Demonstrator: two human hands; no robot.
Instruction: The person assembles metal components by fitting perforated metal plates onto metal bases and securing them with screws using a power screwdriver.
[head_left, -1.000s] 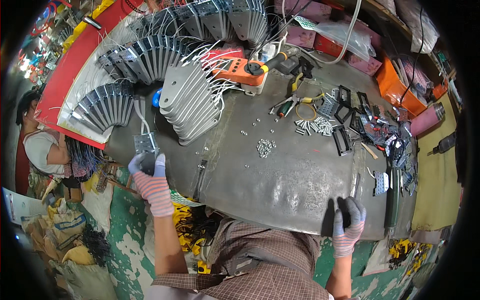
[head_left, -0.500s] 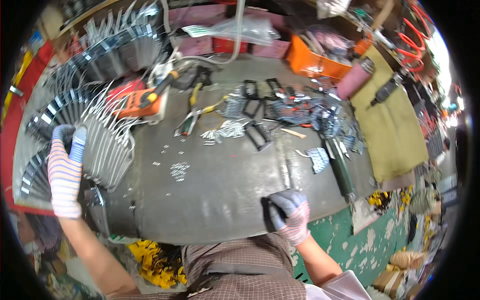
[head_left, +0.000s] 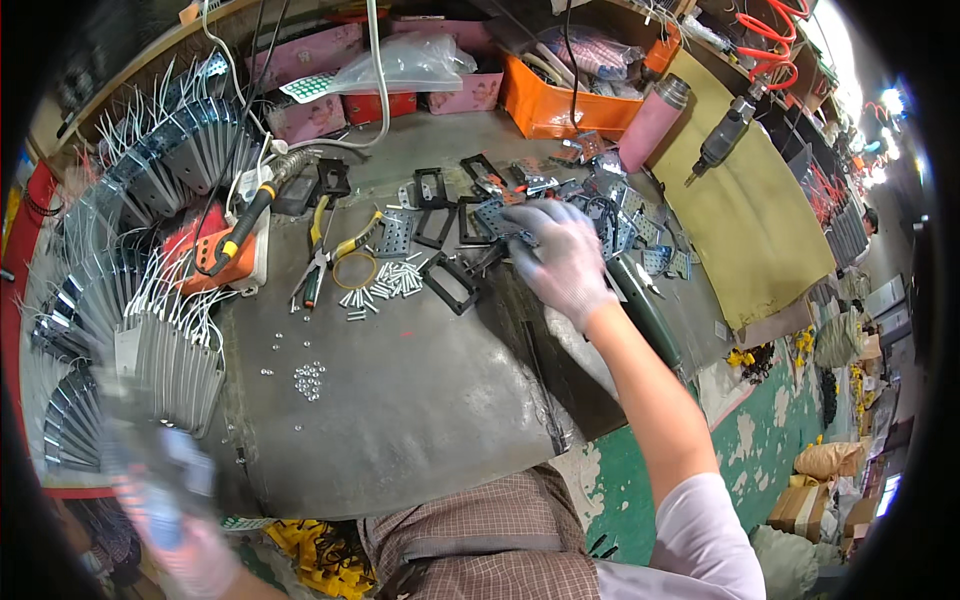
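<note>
My right hand (head_left: 560, 258), in a striped work glove, reaches over the middle of the bench to a heap of perforated metal plates (head_left: 625, 225). Its thumb and fingers close around a dark piece, mostly hidden under them. Just left of it lie black rectangular frames (head_left: 450, 283). At the lower left, my gloved left hand (head_left: 175, 510) is smeared by motion, so its fingers cannot be made out. A blurred grey shape (head_left: 150, 430) is at that hand, beside a row of flat grey parts with white wires (head_left: 170, 365).
Pliers (head_left: 318, 262), small bolts (head_left: 385, 285) and scattered nuts (head_left: 308, 382) lie on the dark bench. A power screwdriver (head_left: 725, 135) rests over a yellow-green mat (head_left: 760, 220). Behind stand an orange bin (head_left: 560, 105) and a pink flask (head_left: 652, 125). A dark green cylindrical tool (head_left: 645, 315) lies at right.
My right hand has moved from the bench's front edge up to the plates. The left hand has come down from the wired grey parts toward the lower left. The view has shifted slightly.
</note>
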